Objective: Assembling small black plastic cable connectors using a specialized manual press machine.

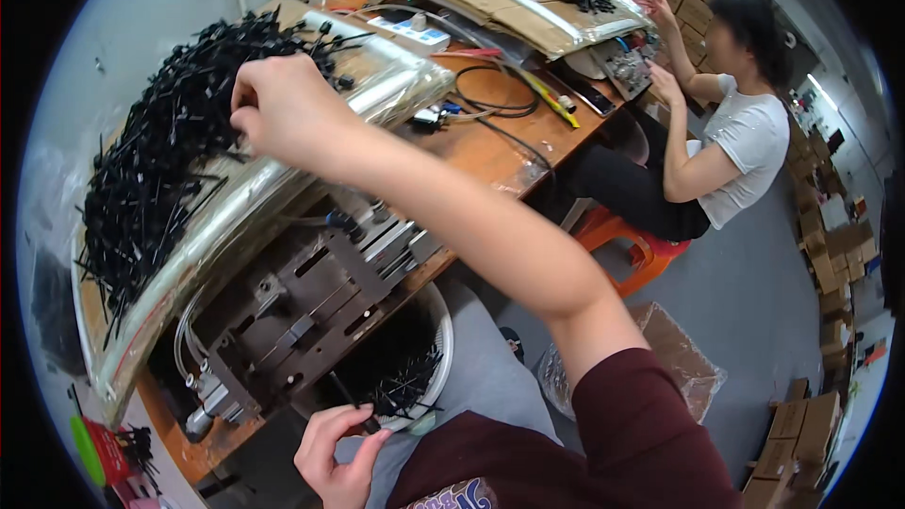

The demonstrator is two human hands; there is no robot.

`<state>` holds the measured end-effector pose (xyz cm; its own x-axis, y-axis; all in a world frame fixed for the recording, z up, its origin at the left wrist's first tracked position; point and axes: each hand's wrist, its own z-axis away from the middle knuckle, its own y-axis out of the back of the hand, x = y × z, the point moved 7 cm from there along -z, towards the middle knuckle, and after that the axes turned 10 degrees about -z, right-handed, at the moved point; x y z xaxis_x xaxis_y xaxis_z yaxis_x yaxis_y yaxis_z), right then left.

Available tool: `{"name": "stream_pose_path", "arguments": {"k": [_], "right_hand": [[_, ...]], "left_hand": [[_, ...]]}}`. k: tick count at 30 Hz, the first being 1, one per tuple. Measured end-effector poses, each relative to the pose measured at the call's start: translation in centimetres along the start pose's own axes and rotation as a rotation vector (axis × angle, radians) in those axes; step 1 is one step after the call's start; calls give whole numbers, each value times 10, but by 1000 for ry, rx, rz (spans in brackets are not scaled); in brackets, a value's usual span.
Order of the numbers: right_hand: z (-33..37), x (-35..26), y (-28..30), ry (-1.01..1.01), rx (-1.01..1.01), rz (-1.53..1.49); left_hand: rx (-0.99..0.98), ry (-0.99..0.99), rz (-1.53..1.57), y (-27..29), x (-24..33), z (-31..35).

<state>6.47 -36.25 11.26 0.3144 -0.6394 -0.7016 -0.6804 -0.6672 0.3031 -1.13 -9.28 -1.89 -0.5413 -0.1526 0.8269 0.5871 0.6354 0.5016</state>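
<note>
Right hand (292, 118) at the heap of black plastic parts (170, 151), upper left of the frame.

Its fingers are curled, thumb near forefinger; whether they hold a part cannot be told. The left hand (335, 460), lower centre, has thumb and fingers bent toward each other beside something dark; its hold is unclear. The parts appear light, thin and fairly stiff, likely to tangle; a pinch at a thicker end should suit. A plastic-wrapped rim (226, 200) and metal machine (316, 306) lie between the hands; near them are a bucket (447, 339) and, upper right, a co-worker (745, 132).
</note>
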Motion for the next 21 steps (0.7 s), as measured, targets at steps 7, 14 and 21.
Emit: {"name": "stream_pose_path", "arguments": {"k": [7,14,21], "right_hand": [[139,-23,96,-213,434,-828],[215,-19,97,-489,457,-940],[192,-116,140,228,77,-1092]], "left_hand": [[225,-83,-164,21,-9,4],[123,-166,-32,3,1,-1],[214,-280,-81,8,6,1]]}}
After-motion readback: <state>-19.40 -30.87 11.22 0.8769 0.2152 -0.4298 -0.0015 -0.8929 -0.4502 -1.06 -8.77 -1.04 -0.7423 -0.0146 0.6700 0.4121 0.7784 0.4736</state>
